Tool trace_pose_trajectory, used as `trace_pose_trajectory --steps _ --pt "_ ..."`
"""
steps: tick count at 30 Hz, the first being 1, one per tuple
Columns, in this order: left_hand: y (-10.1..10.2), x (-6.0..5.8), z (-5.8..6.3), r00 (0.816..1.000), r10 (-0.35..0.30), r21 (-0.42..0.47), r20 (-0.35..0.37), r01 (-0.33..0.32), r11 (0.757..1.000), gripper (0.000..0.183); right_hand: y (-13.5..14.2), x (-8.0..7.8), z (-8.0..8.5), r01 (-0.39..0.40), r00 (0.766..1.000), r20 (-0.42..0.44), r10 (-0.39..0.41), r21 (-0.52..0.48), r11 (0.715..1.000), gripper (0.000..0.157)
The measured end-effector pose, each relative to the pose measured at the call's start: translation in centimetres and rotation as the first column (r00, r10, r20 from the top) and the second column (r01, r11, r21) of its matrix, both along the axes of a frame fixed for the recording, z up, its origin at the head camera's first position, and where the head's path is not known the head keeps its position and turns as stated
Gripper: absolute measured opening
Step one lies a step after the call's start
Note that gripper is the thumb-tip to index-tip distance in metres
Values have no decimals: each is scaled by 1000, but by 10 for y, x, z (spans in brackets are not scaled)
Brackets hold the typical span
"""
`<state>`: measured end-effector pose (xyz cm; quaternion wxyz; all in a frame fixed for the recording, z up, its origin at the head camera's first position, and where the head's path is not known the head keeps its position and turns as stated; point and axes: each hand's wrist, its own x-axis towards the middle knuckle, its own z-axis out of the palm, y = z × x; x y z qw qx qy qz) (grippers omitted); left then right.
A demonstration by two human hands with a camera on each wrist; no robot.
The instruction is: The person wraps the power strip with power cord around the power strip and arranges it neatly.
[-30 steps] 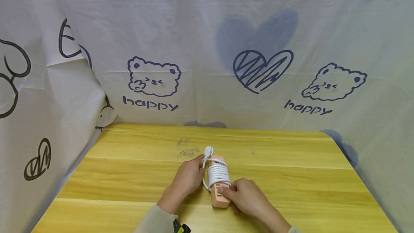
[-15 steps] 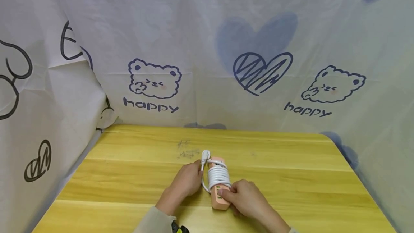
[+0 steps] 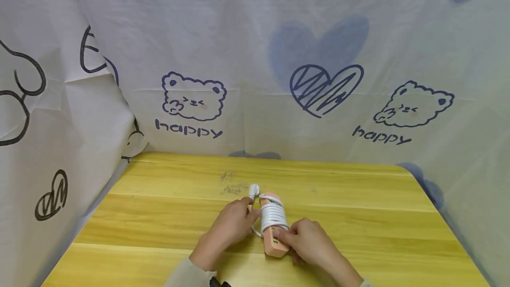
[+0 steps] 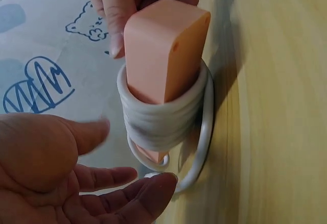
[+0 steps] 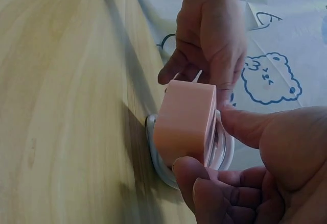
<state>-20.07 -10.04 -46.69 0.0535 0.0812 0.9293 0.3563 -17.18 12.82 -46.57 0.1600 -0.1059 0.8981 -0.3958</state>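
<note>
A peach-coloured power strip [image 3: 276, 248] stands out over the wooden table, with its white cord [image 3: 273, 215] wound several times round its middle. The cord's white plug [image 3: 254, 189] lies beside the strip's far end, and a loose loop runs down the strip's left side. My right hand [image 3: 312, 242] grips the near end, thumb on the face with the USB ports and fingers underneath. On the other side, my left hand [image 3: 233, 221] is at the loose cord just below the plug. In the left wrist view its thumb [image 4: 92, 134] is spread away from its relaxed fingers [image 4: 148, 196].
The yellow wooden table [image 3: 358, 207] extends on both sides of the hands, with dark scuff marks [image 3: 234, 188] towards its back. A pale cloth [image 3: 255, 56] printed with bears, hearts and the word "happy" hangs behind it and along the left side.
My left thumb has come out to the right, towards the wound cord, and the left fingers have moved up nearer the plug. The right hand keeps its grip on the power strip.
</note>
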Motion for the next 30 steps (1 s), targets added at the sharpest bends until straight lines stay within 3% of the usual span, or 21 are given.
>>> trace_pose_trajectory --steps 7,12,15,19,30 --pt "5 4 4 999 -21 28 31 20 999 57 2 0 3 1 1000 -6 -1 15 1000 60" --pt "8 7 3 994 -76 81 72 71 994 62 -3 1 -1 29 999 -46 -27 31 999 56" --pt "8 9 1 989 -92 123 114 77 989 56 -9 2 -7 51 993 -111 -43 71 996 53" --pt "5 10 1 989 -68 110 133 54 992 39 -15 2 -12 66 985 -166 -46 112 992 53" --pt "8 15 1 984 -52 122 173 31 992 51 -4 -1 -4 54 997 -51 -52 36 998 50"
